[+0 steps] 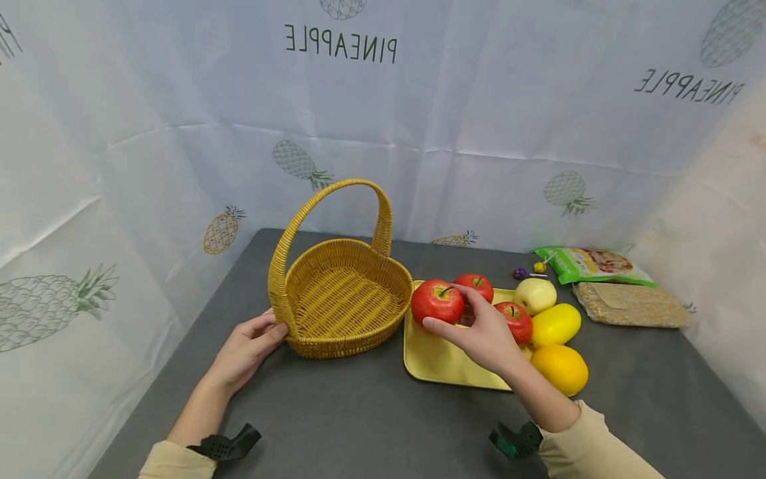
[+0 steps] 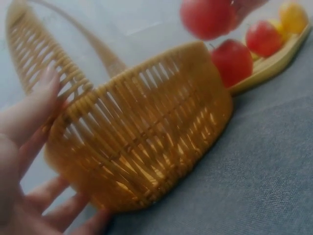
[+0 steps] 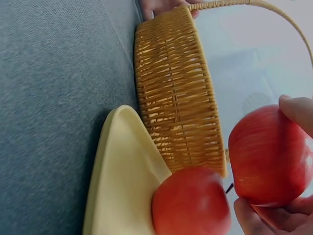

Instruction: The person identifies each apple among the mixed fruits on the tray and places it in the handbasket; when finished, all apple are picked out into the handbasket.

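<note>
A yellow wicker basket (image 1: 350, 346) with a tall arched handle stands left of the yellow tray (image 1: 455, 372); no fruit shows inside it. My left hand (image 1: 248, 349) grips its left side at the foot of the handle, thumb on the wicker in the left wrist view. Between thumb and fingers, my right hand (image 1: 487, 332) holds a red apple (image 1: 437, 303) above the tray's left part, near the basket's right rim. Two more red apples, one at the back (image 1: 475, 286) and one behind my right hand (image 1: 514, 321), sit on the tray.
Right of the apples are a pale yellow-green round fruit (image 1: 535, 295), a long yellow fruit (image 1: 556, 324) and an orange (image 1: 560, 369). Farther back lie a green packet (image 1: 598, 265), a clear bag of brownish stuff (image 1: 631, 305) and small purple and yellow objects. A pineapple-print curtain (image 1: 479, 133) hangs behind.
</note>
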`<action>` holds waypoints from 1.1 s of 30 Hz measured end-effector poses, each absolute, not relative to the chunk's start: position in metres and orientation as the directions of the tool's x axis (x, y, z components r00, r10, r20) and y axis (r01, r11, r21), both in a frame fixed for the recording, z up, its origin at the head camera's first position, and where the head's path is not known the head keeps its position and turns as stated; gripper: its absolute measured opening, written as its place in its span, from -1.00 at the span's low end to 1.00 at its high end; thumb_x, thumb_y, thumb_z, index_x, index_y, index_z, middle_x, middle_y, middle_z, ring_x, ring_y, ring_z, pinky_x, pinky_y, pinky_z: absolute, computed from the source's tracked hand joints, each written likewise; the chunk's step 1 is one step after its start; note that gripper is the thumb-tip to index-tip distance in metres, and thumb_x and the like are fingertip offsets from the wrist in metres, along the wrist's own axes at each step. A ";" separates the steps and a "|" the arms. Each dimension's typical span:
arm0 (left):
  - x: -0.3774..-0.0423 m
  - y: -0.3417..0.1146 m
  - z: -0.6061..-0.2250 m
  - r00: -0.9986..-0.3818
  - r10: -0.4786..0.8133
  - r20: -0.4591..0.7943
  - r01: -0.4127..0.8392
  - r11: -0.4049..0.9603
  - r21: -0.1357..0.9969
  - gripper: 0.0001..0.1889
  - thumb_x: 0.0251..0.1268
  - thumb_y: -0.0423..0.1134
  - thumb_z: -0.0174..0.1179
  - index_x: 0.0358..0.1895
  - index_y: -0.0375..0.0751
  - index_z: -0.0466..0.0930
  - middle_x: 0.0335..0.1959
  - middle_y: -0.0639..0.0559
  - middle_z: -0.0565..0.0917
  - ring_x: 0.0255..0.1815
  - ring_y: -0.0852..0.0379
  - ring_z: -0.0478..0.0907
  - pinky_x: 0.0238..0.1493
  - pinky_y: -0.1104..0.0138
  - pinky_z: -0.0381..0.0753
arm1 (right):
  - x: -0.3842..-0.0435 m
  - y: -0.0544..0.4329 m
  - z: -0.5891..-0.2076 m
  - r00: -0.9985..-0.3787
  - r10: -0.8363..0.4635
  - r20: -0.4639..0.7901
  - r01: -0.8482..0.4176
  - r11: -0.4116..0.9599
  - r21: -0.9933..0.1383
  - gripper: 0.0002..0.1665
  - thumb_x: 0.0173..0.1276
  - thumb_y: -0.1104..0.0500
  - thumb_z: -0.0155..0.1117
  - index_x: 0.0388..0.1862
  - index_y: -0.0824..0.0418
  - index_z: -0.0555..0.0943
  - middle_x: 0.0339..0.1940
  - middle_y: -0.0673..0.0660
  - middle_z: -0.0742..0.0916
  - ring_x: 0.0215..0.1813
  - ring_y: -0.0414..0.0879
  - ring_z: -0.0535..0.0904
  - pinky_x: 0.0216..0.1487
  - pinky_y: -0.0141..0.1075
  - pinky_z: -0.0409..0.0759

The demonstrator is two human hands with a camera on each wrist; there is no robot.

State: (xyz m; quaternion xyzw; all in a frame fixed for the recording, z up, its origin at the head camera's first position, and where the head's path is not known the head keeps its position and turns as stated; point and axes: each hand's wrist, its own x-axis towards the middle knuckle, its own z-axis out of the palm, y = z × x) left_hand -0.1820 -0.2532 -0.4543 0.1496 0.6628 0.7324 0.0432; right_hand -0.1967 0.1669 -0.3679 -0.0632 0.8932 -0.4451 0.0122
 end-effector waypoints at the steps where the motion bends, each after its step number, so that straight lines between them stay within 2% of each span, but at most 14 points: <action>1: -0.182 -0.253 -0.454 -0.952 0.261 0.161 0.134 -0.119 0.984 -0.56 0.62 -0.36 0.07 0.34 -0.67 0.36 0.61 -0.42 -0.10 0.37 0.43 0.36 0.23 0.39 0.52 | -0.199 0.165 -0.367 -0.992 -0.125 0.030 -0.100 0.601 -0.793 0.13 0.12 -0.42 0.52 0.52 0.08 0.33 0.31 0.14 0.59 0.18 0.07 0.63 0.08 -0.06 0.67; 6: -0.183 -0.254 -0.454 -0.954 0.252 0.161 0.132 -0.131 0.983 -0.57 0.61 -0.37 0.08 0.31 -0.69 0.37 0.60 -0.38 -0.05 0.37 0.43 0.35 0.23 0.37 0.53 | -0.206 0.157 -0.362 -0.991 -0.133 0.004 -0.081 0.583 -0.808 0.14 0.14 -0.42 0.51 0.53 0.11 0.32 0.33 0.14 0.58 0.18 0.07 0.59 0.10 -0.04 0.65; 13: -0.183 -0.256 -0.454 -0.949 0.252 0.189 0.155 -0.148 0.977 -0.61 0.59 -0.41 0.09 0.29 -0.66 0.42 0.48 -0.02 0.25 0.37 0.36 0.39 0.22 0.35 0.54 | -0.209 0.144 -0.361 -0.988 -0.155 -0.028 -0.055 0.506 -0.861 0.13 0.16 -0.37 0.52 0.56 0.09 0.30 0.38 0.12 0.55 0.26 0.07 0.55 0.18 -0.02 0.61; 16: -0.184 -0.255 -0.453 -0.945 0.258 0.201 0.168 -0.147 0.975 -0.62 0.59 -0.42 0.09 0.29 -0.65 0.43 0.45 0.01 0.30 0.35 0.32 0.42 0.21 0.35 0.55 | -0.210 0.138 -0.362 -0.984 -0.176 -0.012 -0.077 0.488 -0.869 0.08 0.17 -0.34 0.53 0.54 0.06 0.32 0.35 0.11 0.57 0.24 0.06 0.57 0.16 -0.04 0.63; 20: -0.185 -0.255 -0.451 -0.946 0.261 0.194 0.163 -0.137 0.977 -0.64 0.59 -0.41 0.09 0.28 -0.61 0.47 0.52 -0.13 0.21 0.37 0.35 0.38 0.22 0.36 0.54 | -0.214 0.129 -0.363 -0.978 -0.206 0.020 -0.118 0.474 -0.873 0.04 0.18 -0.31 0.54 0.51 0.08 0.35 0.30 0.10 0.60 0.18 0.03 0.60 0.11 -0.08 0.65; 25: -0.184 -0.253 -0.452 -0.950 0.262 0.171 0.141 -0.128 0.982 -0.65 0.59 -0.39 0.10 0.27 -0.56 0.51 0.62 -0.35 -0.07 0.57 0.21 0.08 0.26 0.38 0.50 | -0.218 0.117 -0.363 -0.974 -0.221 0.045 -0.151 0.487 -0.861 0.03 0.17 -0.30 0.56 0.50 0.06 0.37 0.25 0.06 0.61 0.10 0.00 0.60 0.05 -0.13 0.65; 27: -0.183 -0.253 -0.453 -0.949 0.264 0.171 0.141 -0.126 0.982 -0.64 0.59 -0.39 0.10 0.27 -0.59 0.49 0.63 -0.38 -0.10 0.59 0.16 0.01 0.27 0.38 0.48 | -0.219 0.113 -0.362 -0.974 -0.221 0.051 -0.156 0.492 -0.856 0.03 0.16 -0.28 0.57 0.50 0.05 0.37 0.24 0.04 0.61 0.07 -0.01 0.61 0.02 -0.14 0.66; 33: -0.183 -0.253 -0.455 -0.946 0.264 0.190 0.154 -0.151 0.976 -0.68 0.57 -0.41 0.11 0.23 -0.53 0.55 0.59 -0.33 0.01 0.45 0.43 0.21 0.25 0.37 0.51 | -0.222 0.104 -0.359 -0.966 -0.252 0.051 -0.171 0.484 -0.858 0.06 0.15 -0.26 0.58 0.52 0.05 0.34 0.24 0.04 0.61 0.07 0.00 0.62 -0.03 -0.16 0.68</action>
